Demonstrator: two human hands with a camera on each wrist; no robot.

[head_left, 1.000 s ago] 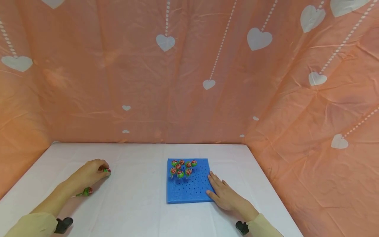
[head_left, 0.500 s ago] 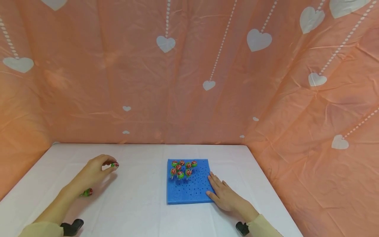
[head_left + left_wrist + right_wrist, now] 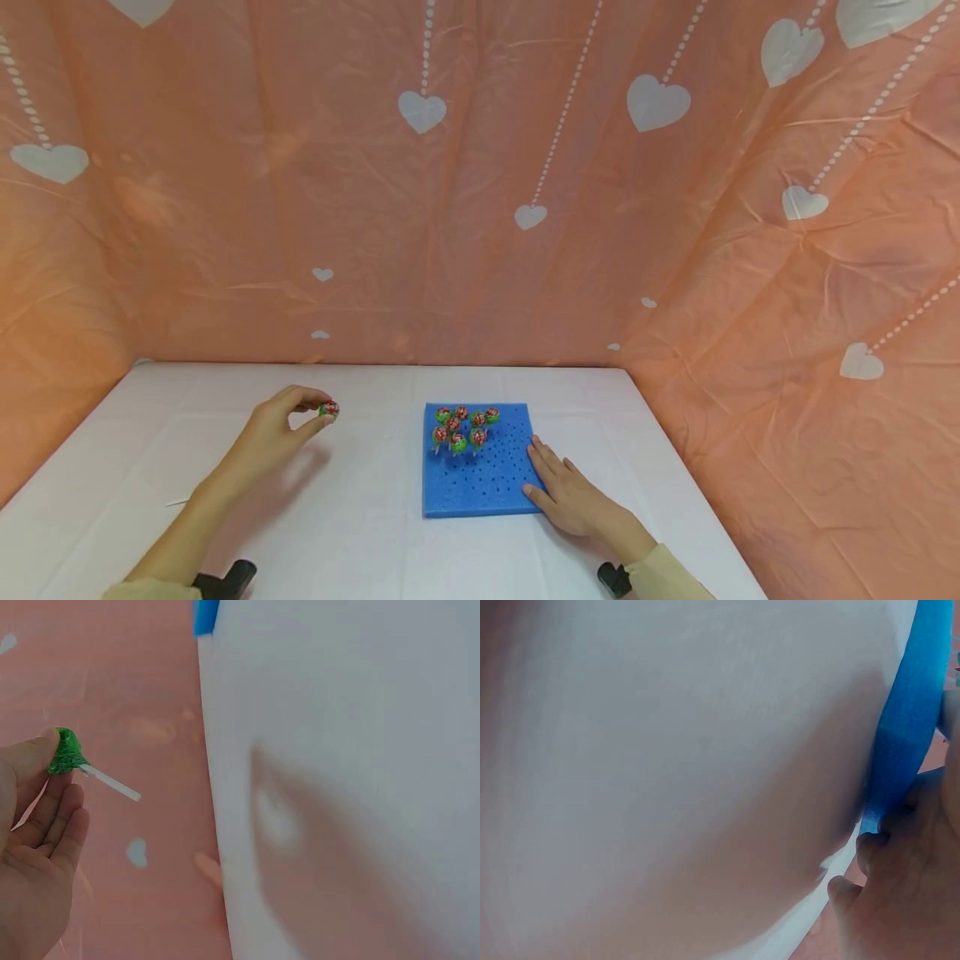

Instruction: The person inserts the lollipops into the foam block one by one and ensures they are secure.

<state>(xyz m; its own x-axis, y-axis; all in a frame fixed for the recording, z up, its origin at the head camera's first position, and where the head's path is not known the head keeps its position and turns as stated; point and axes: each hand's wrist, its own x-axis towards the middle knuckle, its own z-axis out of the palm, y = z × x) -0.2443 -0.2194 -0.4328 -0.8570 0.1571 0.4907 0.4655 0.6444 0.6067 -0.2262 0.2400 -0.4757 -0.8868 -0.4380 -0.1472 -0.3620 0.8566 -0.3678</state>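
Between thumb and fingers my left hand pinches a lollipop by its wrapped head, above the left half of the table. In the left wrist view, the green wrapper shows, with its white stick pointing away from the fingers. A blue foam block dotted with small holes lies right of centre. Several lollipops stand upright in its far left part. My right hand rests with extended fingers on the block's right edge.
A white lollipop stick shows beside my left forearm, which hides the rest of that lollipop. The white tabletop ends at an orange cloth backdrop with heart prints, which also rises along both sides.
My left hand has lifted the pinched lollipop from the table and moved right towards the block. Its forearm now covers most of the lying lollipop. My right hand has stayed still.
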